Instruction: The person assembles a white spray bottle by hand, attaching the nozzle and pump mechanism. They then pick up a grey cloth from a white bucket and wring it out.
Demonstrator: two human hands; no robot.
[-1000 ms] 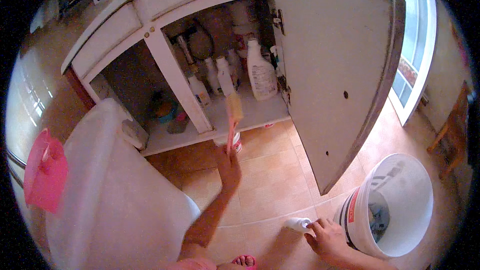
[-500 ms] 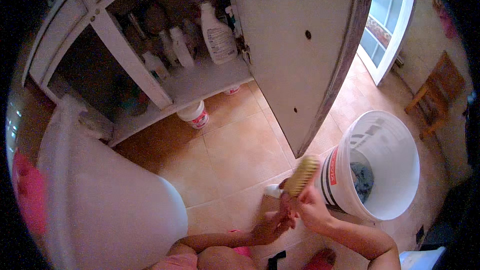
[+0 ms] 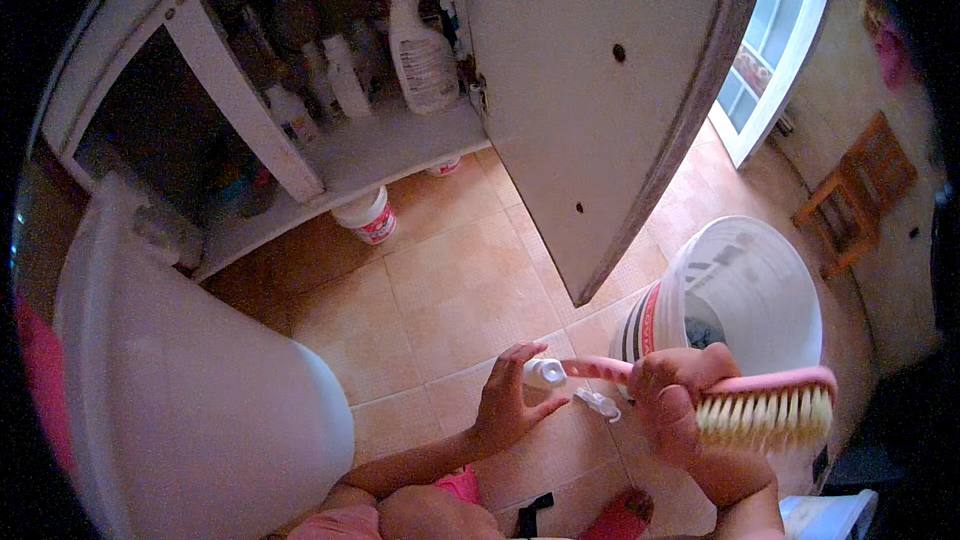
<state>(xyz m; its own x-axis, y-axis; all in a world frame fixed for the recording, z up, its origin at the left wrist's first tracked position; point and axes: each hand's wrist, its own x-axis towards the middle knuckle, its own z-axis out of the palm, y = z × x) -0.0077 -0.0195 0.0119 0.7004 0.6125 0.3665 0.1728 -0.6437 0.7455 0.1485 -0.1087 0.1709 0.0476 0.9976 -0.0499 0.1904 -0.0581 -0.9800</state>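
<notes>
On the near side of the bucket (image 3: 758,290), the pink brush (image 3: 768,408) is clasped tightly in the right hand (image 3: 675,405), bristles downward. Left of it, a white bottle (image 3: 546,373) is flanked by the left hand (image 3: 510,400), grip spread; whether it is touched cannot be told. Just beside, 1 white fitting (image 3: 598,403) is seen. The bottle could be tipped if bumped by the brush's handle. Farther off, 1 tub (image 3: 366,214) is overhung by the cabinet shelf's front edge (image 3: 340,190).
</notes>
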